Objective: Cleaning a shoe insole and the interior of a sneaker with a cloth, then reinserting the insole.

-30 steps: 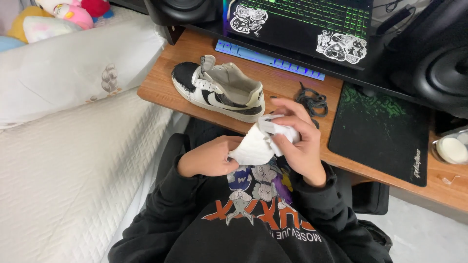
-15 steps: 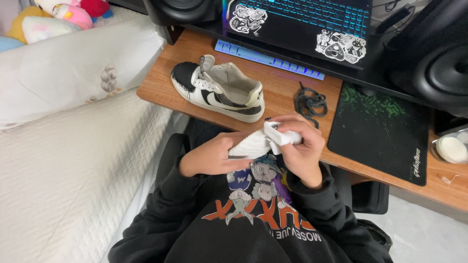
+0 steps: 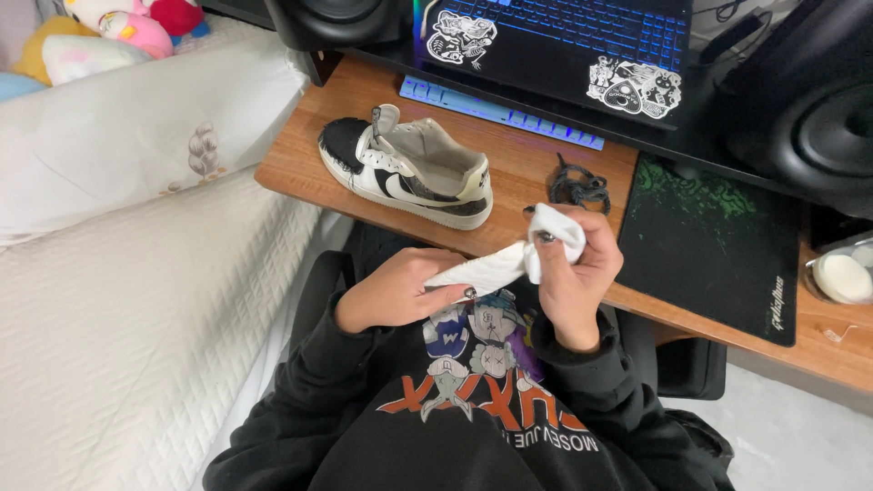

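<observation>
While both hands grip one white cloth (image 3: 496, 265), the left hand (image 3: 400, 293) pinches its near end and the right hand (image 3: 575, 273) is closed round the far end, wrapped over the fingers (image 3: 546, 238). The cloth sits above the lap, near the desk (image 3: 300, 159) edge. Judged from this, the wrap goes best pulled taut and smooth over the fingertip — slack would bunch. Beyond the hands a shoe (image 3: 409, 168) stands on the desk, laces out; a dark lace bundle (image 3: 579, 189) lies to its right, then a mat (image 3: 714, 241). Hidden: the shoe's far side and sole, the cloth inside the right palm — whether it is damp cannot be told.
</observation>
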